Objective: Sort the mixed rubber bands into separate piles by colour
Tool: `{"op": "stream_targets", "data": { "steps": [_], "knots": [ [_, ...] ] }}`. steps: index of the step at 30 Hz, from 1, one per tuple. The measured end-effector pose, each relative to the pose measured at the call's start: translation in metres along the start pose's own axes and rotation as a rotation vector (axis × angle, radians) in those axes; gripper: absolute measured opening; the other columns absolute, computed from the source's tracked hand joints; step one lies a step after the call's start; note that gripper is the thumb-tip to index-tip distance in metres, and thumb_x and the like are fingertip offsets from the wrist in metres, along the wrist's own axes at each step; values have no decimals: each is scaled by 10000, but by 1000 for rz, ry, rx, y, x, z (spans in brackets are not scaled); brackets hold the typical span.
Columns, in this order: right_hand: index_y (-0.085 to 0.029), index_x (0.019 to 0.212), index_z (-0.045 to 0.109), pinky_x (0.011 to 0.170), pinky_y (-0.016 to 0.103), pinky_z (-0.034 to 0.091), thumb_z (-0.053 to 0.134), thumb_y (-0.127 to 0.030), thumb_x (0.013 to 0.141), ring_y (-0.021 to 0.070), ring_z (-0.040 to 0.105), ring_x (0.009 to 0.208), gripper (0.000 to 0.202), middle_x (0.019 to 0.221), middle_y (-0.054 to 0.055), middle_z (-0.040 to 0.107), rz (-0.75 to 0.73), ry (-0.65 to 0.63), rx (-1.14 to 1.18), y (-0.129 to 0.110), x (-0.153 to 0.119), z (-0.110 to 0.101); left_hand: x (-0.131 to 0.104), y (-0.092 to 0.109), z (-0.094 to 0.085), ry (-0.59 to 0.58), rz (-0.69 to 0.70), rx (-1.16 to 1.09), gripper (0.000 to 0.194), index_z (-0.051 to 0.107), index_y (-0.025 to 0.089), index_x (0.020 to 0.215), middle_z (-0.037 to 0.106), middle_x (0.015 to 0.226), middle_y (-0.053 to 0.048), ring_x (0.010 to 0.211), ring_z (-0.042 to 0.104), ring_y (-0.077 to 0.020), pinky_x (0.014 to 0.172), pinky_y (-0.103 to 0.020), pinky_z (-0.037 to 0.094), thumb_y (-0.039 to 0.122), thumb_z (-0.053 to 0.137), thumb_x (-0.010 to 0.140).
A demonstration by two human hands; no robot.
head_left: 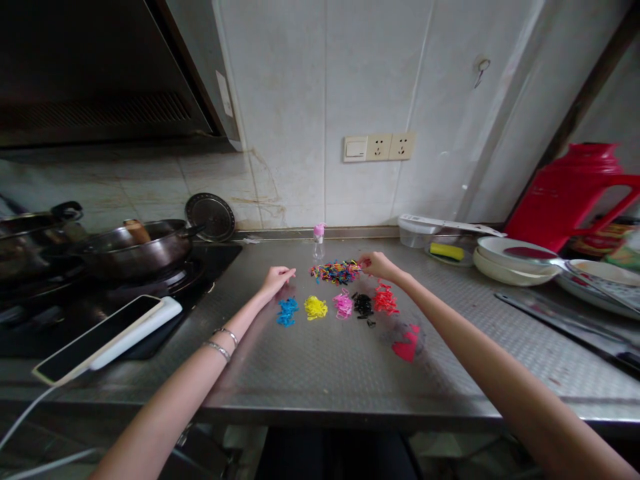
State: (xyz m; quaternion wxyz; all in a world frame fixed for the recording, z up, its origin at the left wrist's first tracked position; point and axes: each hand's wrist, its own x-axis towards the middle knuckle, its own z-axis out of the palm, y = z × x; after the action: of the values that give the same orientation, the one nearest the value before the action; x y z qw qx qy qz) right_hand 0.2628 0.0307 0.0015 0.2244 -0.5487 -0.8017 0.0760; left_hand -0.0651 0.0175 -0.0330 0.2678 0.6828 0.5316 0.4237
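A mixed multicoloured pile of small bands (335,272) lies on the metal counter (320,373). In front of it, in a row, sit a blue pile (287,311), a yellow pile (315,307), a pink pile (343,304), a black pile (363,305) and a red pile (385,299). My right hand (377,265) touches the right end of the mixed pile, fingers pinched; what they hold is too small to name. Behind the blue pile, my left hand (278,280) is closed with fingertips together; anything between them cannot be made out.
A small pink-capped bottle (319,243) stands behind the mixed pile. A clear bag with red print (407,343) lies front right. Left are a phone (100,337), a pan (135,253) and the stove; right are bowls (510,263), a knife (560,327) and a red jug (570,197).
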Motion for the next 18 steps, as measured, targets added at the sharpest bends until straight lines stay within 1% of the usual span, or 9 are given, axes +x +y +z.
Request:
{"op": "stream_targets", "data": {
  "steps": [5, 8, 11, 14, 16, 18],
  "knots": [
    [-126, 850, 667, 578, 183, 391, 499, -92, 602, 126, 557, 648, 301, 684, 31, 639, 8, 110, 15, -8, -8, -8, 1, -3, 1, 19, -4, -8, 397, 618, 127, 633, 446, 447, 31, 427, 369, -75, 444, -197, 260, 500, 491, 684],
    [-139, 852, 661, 602, 193, 403, 521, -112, 601, 131, 559, 669, 289, 710, 31, 646, -19, 155, 90, -24, -13, -6, 2, -4, 1, 24, -4, -19, 390, 616, 126, 631, 441, 443, 34, 418, 358, -71, 436, -197, 252, 493, 495, 686],
    [-146, 869, 651, 613, 194, 413, 515, -107, 604, 126, 559, 670, 300, 732, 28, 648, -102, 148, 206, -52, -18, 3, 1, -2, 1, 29, -12, -14, 392, 616, 124, 624, 442, 440, 34, 419, 358, -72, 435, -199, 248, 498, 508, 672],
    [-154, 885, 642, 615, 188, 421, 503, -81, 597, 118, 561, 670, 328, 767, 26, 650, -167, 106, 306, -86, -23, 17, 1, -1, 1, 22, -16, -19, 394, 616, 121, 624, 438, 437, 35, 418, 357, -71, 432, -199, 239, 498, 511, 668],
    [-156, 871, 642, 622, 184, 422, 470, -56, 604, 112, 560, 671, 334, 767, 24, 647, -220, 94, 342, -108, -26, 27, 2, -2, 1, 18, -7, -28, 385, 613, 120, 619, 440, 436, 34, 420, 360, -70, 432, -195, 242, 488, 512, 673],
    [-155, 858, 642, 621, 182, 420, 460, -29, 587, 109, 556, 669, 349, 767, 21, 641, -292, 55, 354, -128, -27, 36, 4, -6, 1, 18, -3, -36, 375, 610, 120, 614, 439, 430, 34, 420, 360, -70, 431, -192, 247, 478, 516, 673]
  ]
}}
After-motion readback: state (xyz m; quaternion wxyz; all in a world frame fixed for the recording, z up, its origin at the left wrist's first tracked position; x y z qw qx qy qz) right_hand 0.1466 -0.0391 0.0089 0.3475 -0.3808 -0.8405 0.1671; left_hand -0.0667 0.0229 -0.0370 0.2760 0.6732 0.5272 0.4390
